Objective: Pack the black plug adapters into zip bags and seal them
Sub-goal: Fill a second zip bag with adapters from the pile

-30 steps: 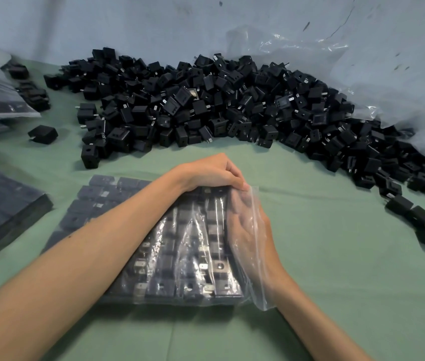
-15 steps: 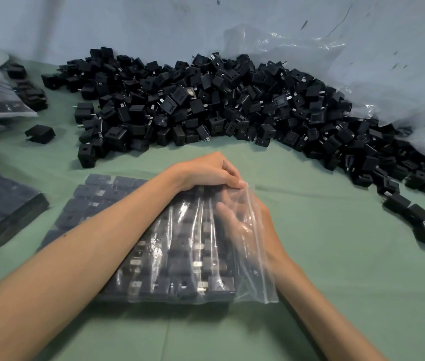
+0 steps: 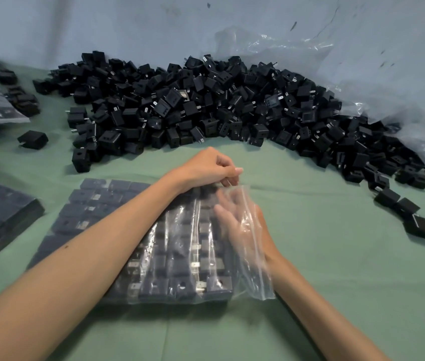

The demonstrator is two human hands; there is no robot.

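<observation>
The bag (image 3: 180, 243) is lying on the near middle of the counter (image 3: 336, 256), with neat rows of adapters (image 3: 180, 282) filling nearly all of it and its mouth at the right gaping unsealed. The left hand (image 3: 206, 169) is pinching the mouth's far corner with curled fingers, while the right hand (image 3: 242, 225) is reaching inside, its fingers (image 3: 225, 217) lying roughly straight and grasping nothing that shows. This bag seems to be nearing sealing, but the big pile (image 3: 206, 108) along the far side is waiting, so most packing is looking undone.
</observation>
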